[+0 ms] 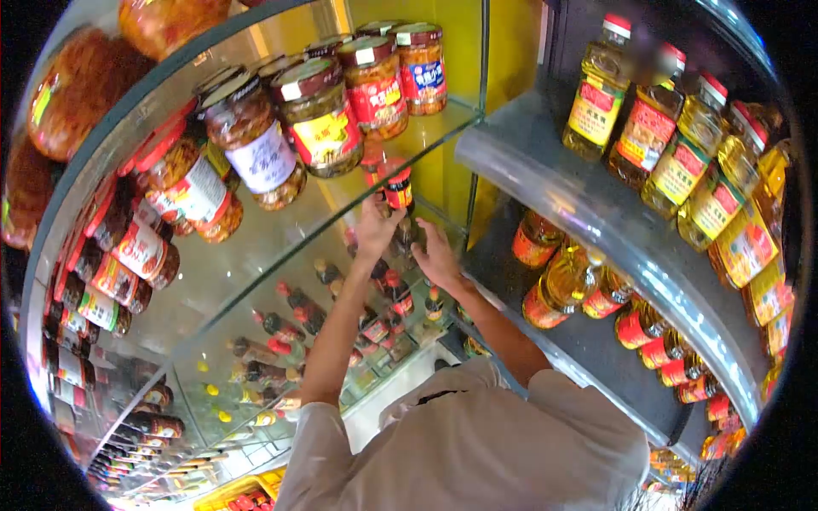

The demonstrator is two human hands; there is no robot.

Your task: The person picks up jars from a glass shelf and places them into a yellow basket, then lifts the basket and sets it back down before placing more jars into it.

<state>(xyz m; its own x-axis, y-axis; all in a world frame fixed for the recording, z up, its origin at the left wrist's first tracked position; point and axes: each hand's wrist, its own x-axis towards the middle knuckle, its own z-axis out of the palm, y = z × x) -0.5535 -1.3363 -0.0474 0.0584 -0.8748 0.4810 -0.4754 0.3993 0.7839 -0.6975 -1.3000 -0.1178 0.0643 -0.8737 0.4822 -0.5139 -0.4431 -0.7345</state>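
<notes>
Both bare arms reach forward to a glass shelf of sauces. My left hand (376, 228) is closed against a small dark jar (398, 189) with a red and black label, its fingers at the jar's left side and its thumb below. Just to the right, my right hand (435, 257) has its fingers spread and curved, with nothing visibly gripped. A dark, blurred container shows between the two hands. Glass-jar pickles (327, 128) with a yellow and red label stand on the shelf above and left of my hands.
The glass shelf edge (281, 251) crosses close above my left forearm. Dark sauce bottles (298, 307) fill the lower level. On the right, oil bottles (596, 98) with red caps line a black shelf with a clear curved rail (588, 221). A yellow crate (264, 484) sits below.
</notes>
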